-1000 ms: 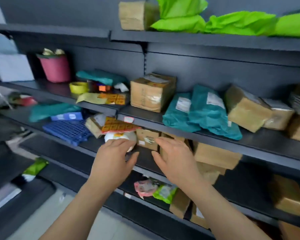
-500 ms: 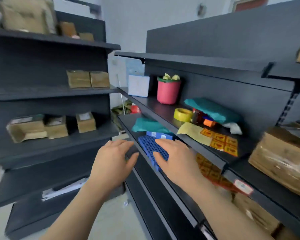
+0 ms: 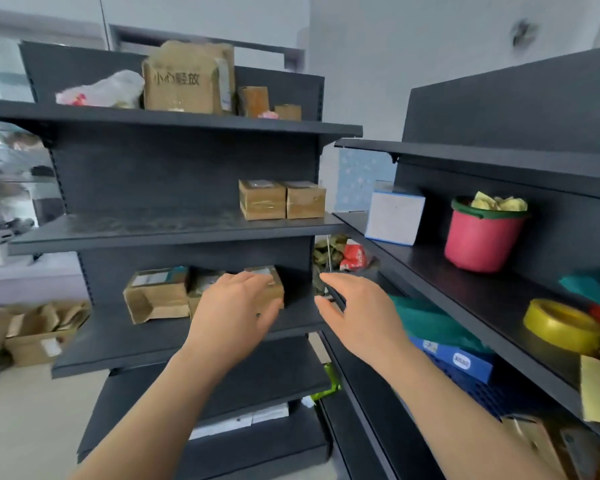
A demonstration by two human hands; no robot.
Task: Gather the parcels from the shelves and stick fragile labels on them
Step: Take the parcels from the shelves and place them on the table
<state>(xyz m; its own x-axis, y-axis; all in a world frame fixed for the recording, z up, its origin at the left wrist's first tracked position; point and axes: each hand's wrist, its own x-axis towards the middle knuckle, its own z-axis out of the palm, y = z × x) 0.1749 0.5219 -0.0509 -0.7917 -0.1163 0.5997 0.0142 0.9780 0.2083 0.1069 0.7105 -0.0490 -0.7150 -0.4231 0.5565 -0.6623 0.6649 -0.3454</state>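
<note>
The left hand (image 3: 232, 317) is open, fingers spread over a small brown parcel (image 3: 277, 292) on the dark shelf (image 3: 118, 341). It is hard to tell if they touch. The right hand (image 3: 357, 317) is open and holds nothing. It would be best to take the parcel with a hand on each side, so it does not drop.

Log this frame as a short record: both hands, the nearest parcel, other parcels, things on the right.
Left hand: open, fingers over the small box on the third shelf; contact unclear
Right hand: open, in the air, holding nothing
Other parcels: two boxes side by side one shelf up; large box on the top shelf
Right-hand shelf: pink bucket, yellow tape roll
</note>
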